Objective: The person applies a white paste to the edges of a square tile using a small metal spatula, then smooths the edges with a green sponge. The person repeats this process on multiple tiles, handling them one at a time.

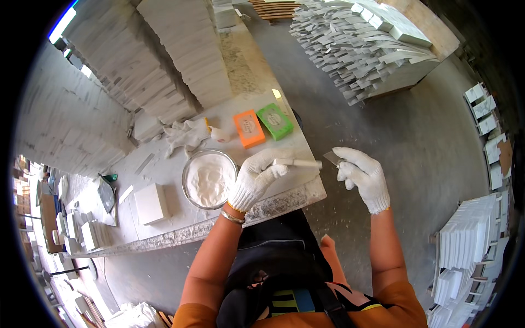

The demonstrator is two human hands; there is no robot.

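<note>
My left hand point(256, 177), in a white knitted glove, grips a narrow white stone-like strip point(299, 163) seen nearly edge-on past the table's edge. My right hand point(363, 177), gloved the same way, pinches a small thin flat blade-like piece point(331, 158) with a pale grey face. A small gap separates that piece from the strip's end. Beside my left wrist stands a round clear-rimmed bowl point(210, 179) of white paste or powder. Beyond it lie an orange box point(249, 129) and a green box point(275, 122).
Tall stacks of pale stone tiles point(191, 49) fill the table's far side. A spare glove point(186, 135), a small white bottle point(220, 134) and a white block point(150, 204) lie on the tabletop point(169, 175). More tiles are piled on a pallet point(377, 49) and at right point(465, 235).
</note>
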